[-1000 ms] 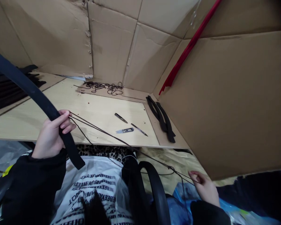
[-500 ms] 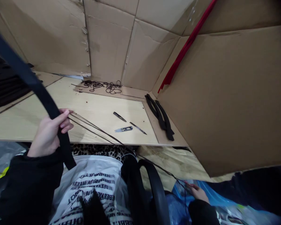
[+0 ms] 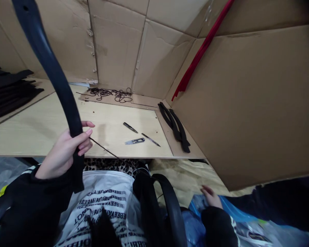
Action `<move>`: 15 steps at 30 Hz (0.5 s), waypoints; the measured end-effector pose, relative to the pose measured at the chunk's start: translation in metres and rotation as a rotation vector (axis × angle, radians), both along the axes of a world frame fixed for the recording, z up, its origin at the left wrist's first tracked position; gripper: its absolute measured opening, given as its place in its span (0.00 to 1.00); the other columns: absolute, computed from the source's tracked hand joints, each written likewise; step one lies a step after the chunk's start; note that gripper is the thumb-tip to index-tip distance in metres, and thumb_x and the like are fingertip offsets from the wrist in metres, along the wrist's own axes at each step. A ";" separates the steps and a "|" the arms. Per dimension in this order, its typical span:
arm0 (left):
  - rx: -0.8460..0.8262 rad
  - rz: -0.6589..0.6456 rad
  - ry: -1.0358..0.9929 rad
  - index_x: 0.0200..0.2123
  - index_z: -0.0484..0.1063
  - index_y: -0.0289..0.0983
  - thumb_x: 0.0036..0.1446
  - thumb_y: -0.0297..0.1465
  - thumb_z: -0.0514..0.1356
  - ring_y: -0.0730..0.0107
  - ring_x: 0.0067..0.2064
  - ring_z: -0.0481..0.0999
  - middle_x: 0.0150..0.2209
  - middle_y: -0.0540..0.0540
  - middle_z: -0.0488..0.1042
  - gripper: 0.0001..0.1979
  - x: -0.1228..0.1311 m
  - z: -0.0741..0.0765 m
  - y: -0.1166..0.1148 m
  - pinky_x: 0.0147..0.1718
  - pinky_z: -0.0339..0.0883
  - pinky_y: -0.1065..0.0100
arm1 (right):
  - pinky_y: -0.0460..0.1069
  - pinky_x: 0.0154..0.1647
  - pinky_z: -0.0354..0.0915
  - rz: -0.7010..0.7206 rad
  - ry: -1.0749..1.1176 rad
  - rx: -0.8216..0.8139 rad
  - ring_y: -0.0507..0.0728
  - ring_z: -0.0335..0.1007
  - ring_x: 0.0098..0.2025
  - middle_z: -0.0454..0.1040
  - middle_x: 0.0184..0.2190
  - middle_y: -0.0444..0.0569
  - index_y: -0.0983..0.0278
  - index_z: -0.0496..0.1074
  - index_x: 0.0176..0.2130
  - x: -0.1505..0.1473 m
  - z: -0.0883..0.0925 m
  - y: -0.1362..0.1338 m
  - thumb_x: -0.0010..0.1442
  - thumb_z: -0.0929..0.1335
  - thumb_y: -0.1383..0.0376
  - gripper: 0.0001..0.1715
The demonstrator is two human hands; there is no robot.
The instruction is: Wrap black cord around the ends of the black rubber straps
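Observation:
My left hand [image 3: 64, 151] is closed around a long black strap [image 3: 58, 77] held upright over the table's front edge. A small hole shows near the strap's top end. From beside my left fingers, a thin dark cord [image 3: 104, 148] slants down toward the table edge; its far part is hard to follow. My right hand [image 3: 212, 198] is low on the right, near blue plastic, fingers stretched out and slightly blurred, with nothing visible in it. On the table lie black thread snips [image 3: 130, 127], silver thread snips [image 3: 135, 141] and a thin pointed tool [image 3: 150, 139].
Cardboard walls [image 3: 247, 103] enclose the back and right of the table [image 3: 54, 120]. Black strips [image 3: 10, 92] are piled at left, tangled dark cord [image 3: 110, 93] lies at the back, and more black straps [image 3: 179, 128] lie at right. A red strip [image 3: 201, 55] hangs there.
My left hand has moved slightly right, and the strap stands more upright. The cord stretched between my hands has left my right hand, whose fingers have opened; only a short length shows at my left.

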State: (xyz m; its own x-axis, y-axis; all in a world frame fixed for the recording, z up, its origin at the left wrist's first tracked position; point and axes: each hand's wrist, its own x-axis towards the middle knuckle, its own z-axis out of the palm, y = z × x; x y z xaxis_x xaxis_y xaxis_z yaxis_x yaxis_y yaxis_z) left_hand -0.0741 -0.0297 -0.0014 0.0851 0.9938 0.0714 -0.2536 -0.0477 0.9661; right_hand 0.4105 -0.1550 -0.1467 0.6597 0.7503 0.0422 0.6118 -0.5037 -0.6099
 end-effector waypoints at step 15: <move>-0.249 -0.496 -0.098 0.34 0.61 0.39 0.55 0.35 0.61 0.84 0.14 0.55 0.15 0.60 0.55 0.10 0.060 -0.022 -0.038 0.14 0.50 0.81 | 0.45 0.28 0.67 0.969 0.334 0.400 0.49 0.67 0.26 0.70 0.34 0.48 0.65 0.60 0.54 -0.279 0.117 0.052 0.60 0.64 0.61 0.24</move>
